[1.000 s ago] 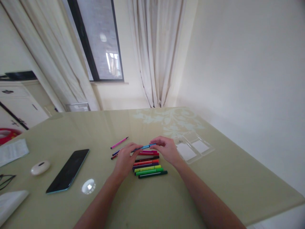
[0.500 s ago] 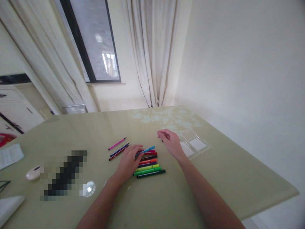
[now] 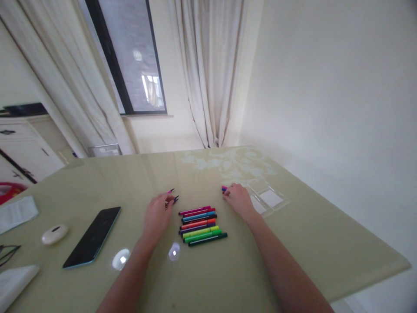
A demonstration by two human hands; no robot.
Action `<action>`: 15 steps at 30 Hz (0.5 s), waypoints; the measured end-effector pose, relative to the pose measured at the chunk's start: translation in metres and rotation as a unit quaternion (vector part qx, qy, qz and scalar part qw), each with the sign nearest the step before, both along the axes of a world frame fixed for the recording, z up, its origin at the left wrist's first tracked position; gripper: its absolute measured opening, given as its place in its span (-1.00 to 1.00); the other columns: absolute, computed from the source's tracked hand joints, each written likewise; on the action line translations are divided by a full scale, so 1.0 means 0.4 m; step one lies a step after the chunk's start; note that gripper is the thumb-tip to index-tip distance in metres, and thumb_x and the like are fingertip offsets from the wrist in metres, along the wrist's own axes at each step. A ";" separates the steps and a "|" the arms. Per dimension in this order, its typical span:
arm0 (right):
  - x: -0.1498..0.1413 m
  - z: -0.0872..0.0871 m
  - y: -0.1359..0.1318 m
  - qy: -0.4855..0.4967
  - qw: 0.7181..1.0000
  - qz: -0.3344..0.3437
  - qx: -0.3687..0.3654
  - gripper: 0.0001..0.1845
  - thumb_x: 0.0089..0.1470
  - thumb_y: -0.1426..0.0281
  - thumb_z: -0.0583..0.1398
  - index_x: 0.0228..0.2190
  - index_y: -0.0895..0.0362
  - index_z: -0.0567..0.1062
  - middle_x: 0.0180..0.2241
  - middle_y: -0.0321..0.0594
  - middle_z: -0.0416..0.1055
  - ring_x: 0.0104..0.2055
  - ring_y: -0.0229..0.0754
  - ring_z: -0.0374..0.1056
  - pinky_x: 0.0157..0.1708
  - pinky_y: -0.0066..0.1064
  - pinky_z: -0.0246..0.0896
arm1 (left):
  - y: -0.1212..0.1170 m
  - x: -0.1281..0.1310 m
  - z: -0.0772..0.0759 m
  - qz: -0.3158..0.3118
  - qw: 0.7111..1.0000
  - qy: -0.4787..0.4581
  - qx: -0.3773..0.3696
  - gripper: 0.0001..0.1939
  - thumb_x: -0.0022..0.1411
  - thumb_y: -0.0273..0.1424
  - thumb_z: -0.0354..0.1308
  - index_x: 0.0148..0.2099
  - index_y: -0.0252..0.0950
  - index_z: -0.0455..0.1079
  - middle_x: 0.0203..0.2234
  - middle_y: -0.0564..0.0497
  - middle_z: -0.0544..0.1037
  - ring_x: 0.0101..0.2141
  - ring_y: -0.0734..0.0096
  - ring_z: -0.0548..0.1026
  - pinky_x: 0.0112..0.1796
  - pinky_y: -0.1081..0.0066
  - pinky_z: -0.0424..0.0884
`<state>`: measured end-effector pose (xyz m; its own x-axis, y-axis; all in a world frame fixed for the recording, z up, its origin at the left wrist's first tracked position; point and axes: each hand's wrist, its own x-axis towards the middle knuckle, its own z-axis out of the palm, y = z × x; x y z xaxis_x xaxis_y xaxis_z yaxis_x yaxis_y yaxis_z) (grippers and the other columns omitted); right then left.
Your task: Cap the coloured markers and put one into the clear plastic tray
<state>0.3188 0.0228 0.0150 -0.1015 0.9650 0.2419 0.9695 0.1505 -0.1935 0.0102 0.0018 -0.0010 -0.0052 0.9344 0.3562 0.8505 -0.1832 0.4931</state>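
My left hand is over the uncapped felt-tip markers on the left, its fingers closed around one; dark tips stick out past the fingertips and the barrels are mostly hidden. A pink marker tip shows just beyond the hand. My right hand rests on the table to the right, its fingers closed at small pink and blue marker caps. Between my hands lies a row of several capped markers, pink and red at the far end, green nearest me.
A clear plastic case with white inserts lies right of my right hand. To the left are a black phone, a white oval mouse-like object, a paper and a white device. A wall borders the table's right side.
My left hand has let go of the blue marker, now lying in the row, and moved left onto the uncapped markers. My right hand has shifted slightly right and down, exposing the caps.
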 end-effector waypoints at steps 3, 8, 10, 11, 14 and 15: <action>0.002 -0.001 0.003 0.009 1.000 0.000 0.008 -0.89 0.17 0.42 0.28 -0.34 0.08 0.66 -0.20 -0.09 0.60 -0.08 0.00 0.44 -0.10 -0.29 0.22 | 0.007 -0.041 -0.004 0.048 0.996 0.070 -0.037 -0.82 0.31 -0.32 0.13 -0.13 -0.25 0.51 -0.20 -0.14 0.60 -0.13 0.04 0.53 -0.08 0.16 0.41; 0.001 -0.003 0.001 -0.001 1.000 -0.007 -0.014 -0.88 0.19 0.40 0.28 -0.27 0.10 0.65 -0.17 -0.04 0.61 -0.06 0.05 0.44 -0.09 -0.25 0.21 | -0.003 -0.041 0.000 0.054 0.988 0.125 -0.067 -0.82 0.31 -0.29 0.16 -0.15 -0.22 0.53 -0.21 -0.13 0.56 -0.12 0.03 0.50 -0.07 0.18 0.38; -0.005 -0.001 -0.002 -0.001 1.000 -0.002 -0.018 -0.89 0.19 0.40 0.28 -0.31 0.10 0.66 -0.20 -0.03 0.61 -0.07 0.05 0.45 -0.08 -0.23 0.20 | -0.007 -0.032 0.002 0.054 0.987 0.136 -0.066 -0.81 0.32 -0.27 0.15 -0.16 -0.22 0.55 -0.19 -0.14 0.55 -0.10 0.01 0.48 -0.06 0.16 0.37; -0.009 0.001 -0.005 0.008 1.000 0.006 -0.015 -0.89 0.18 0.41 0.28 -0.33 0.11 0.65 -0.22 -0.02 0.61 -0.08 0.05 0.45 -0.07 -0.23 0.21 | -0.008 -0.027 0.002 0.051 0.987 0.137 -0.064 -0.80 0.33 -0.27 0.15 -0.16 -0.22 0.55 -0.18 -0.15 0.55 -0.09 -0.01 0.47 -0.05 0.15 0.37; -0.032 0.008 -0.013 0.127 0.990 0.059 -0.003 -0.91 0.17 0.45 0.27 -0.31 0.12 0.63 -0.25 -0.10 0.61 -0.13 -0.03 0.47 -0.09 -0.26 0.25 | -0.008 -0.008 0.002 0.023 0.993 0.106 -0.038 -0.81 0.33 -0.28 0.14 -0.16 -0.23 0.54 -0.14 -0.15 0.55 -0.06 -0.01 0.47 -0.03 0.11 0.36; -0.042 0.011 -0.017 0.192 0.978 0.083 -0.008 -0.91 0.17 0.44 0.26 -0.29 0.12 0.61 -0.26 -0.14 0.61 -0.17 -0.08 0.48 -0.13 -0.29 0.27 | -0.007 0.001 0.002 0.005 0.996 0.083 -0.024 -0.82 0.34 -0.29 0.13 -0.16 -0.23 0.52 -0.14 -0.15 0.56 -0.06 0.00 0.47 -0.02 0.12 0.36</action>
<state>0.3019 0.0160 0.0194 -0.1614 0.9468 0.2786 0.7876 0.2936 -0.5417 0.0105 -0.0009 -0.0003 0.0414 0.9506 0.3075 0.9226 -0.1545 0.3534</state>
